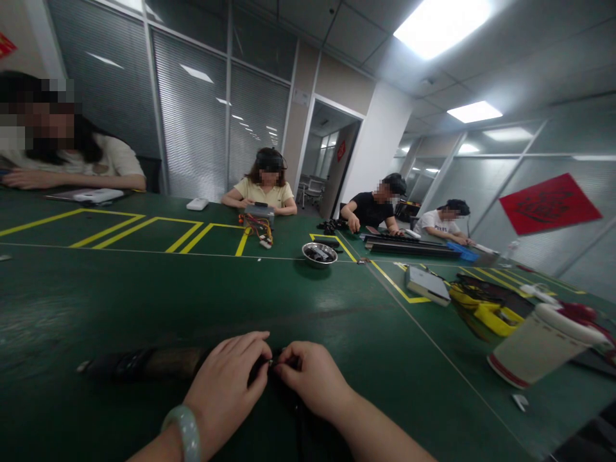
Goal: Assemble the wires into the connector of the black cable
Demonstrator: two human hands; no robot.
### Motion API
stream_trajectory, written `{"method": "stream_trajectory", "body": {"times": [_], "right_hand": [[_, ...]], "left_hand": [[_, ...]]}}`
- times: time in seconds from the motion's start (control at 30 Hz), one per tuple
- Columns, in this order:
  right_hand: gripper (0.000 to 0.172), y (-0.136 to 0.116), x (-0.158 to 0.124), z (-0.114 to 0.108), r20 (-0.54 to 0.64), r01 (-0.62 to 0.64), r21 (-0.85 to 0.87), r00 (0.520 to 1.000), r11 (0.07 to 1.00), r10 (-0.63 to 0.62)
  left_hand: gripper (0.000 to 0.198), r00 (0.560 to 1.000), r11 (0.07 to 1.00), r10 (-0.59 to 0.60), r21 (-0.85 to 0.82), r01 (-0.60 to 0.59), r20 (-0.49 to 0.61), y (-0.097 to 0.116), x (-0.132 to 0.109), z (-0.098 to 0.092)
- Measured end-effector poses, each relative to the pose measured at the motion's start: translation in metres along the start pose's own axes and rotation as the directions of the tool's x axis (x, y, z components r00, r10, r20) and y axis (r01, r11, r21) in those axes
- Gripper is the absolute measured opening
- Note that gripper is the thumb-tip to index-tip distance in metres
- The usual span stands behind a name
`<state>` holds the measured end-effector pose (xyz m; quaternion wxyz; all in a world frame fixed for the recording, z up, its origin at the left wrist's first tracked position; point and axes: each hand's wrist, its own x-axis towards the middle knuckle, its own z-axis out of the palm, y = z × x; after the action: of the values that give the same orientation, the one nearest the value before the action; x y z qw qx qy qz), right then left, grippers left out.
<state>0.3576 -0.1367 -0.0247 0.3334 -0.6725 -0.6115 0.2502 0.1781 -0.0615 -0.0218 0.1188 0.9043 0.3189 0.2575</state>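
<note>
A long dark rod-like thing (144,364) with a brown stretch and a pale, pointed left tip lies on the green table in front of me. My left hand (230,375), wearing a pale bangle (183,428), covers its right part, thumb and fingertips pinched together. Close on the right, my right hand (310,375) pinches too, its fingertips almost touching those of the left. Between them is a tiny shiny bit (272,362), too small to name. Below my right hand something dark, perhaps a cord, runs toward me; its outline is unclear.
Ahead stands a metal bowl (319,255) with dark pieces in it. To the right are a grey box (427,284), a yellow-black bag (495,314) and a tilted white cup (541,350). Several people sit across the table (192,289), one behind a box with coloured wires (260,224).
</note>
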Motion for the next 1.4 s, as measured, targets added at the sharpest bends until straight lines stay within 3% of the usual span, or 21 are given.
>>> {"method": "stream_trajectory", "body": {"times": [0.17, 0.37, 0.67, 0.93, 1.23, 1.4], "right_hand": [[0.008, 0.0003, -0.0003, 0.0010, -0.004, 0.017, -0.007, 1.000, 1.000, -0.017], [0.006, 0.0002, 0.0003, 0.0010, -0.003, -0.002, -0.022, 1.000, 1.000, 0.002], [0.007, -0.0033, 0.0002, 0.0000, 0.001, 0.002, -0.019, 1.000, 1.000, -0.002], [0.006, -0.0066, 0.0002, -0.0028, 0.009, -0.012, -0.033, 1.000, 0.999, 0.013], [0.009, -0.0079, 0.0000, -0.0024, 0.015, -0.009, -0.046, 1.000, 0.999, 0.010], [0.007, -0.0049, -0.0001, -0.0012, 0.018, -0.020, -0.034, 1.000, 0.999, 0.021]], "left_hand": [[0.018, 0.998, 0.999, 0.038, 0.011, -0.039, 0.059, 0.0020, 0.0005, -0.0044], [0.017, 1.000, 1.000, 0.010, 0.008, -0.010, -0.002, 0.0002, 0.0010, 0.0014], [0.015, 0.999, 1.000, 0.010, 0.013, -0.011, 0.042, 0.0019, 0.0010, -0.0028], [0.017, 1.000, 1.000, -0.009, -0.008, 0.009, 0.002, 0.0011, 0.0012, -0.0003], [0.018, 0.998, 1.000, 0.026, 0.008, -0.026, 0.060, 0.0045, 0.0014, -0.0053], [0.017, 1.000, 1.000, 0.003, 0.006, -0.003, 0.019, 0.0029, 0.0010, -0.0018]]}}
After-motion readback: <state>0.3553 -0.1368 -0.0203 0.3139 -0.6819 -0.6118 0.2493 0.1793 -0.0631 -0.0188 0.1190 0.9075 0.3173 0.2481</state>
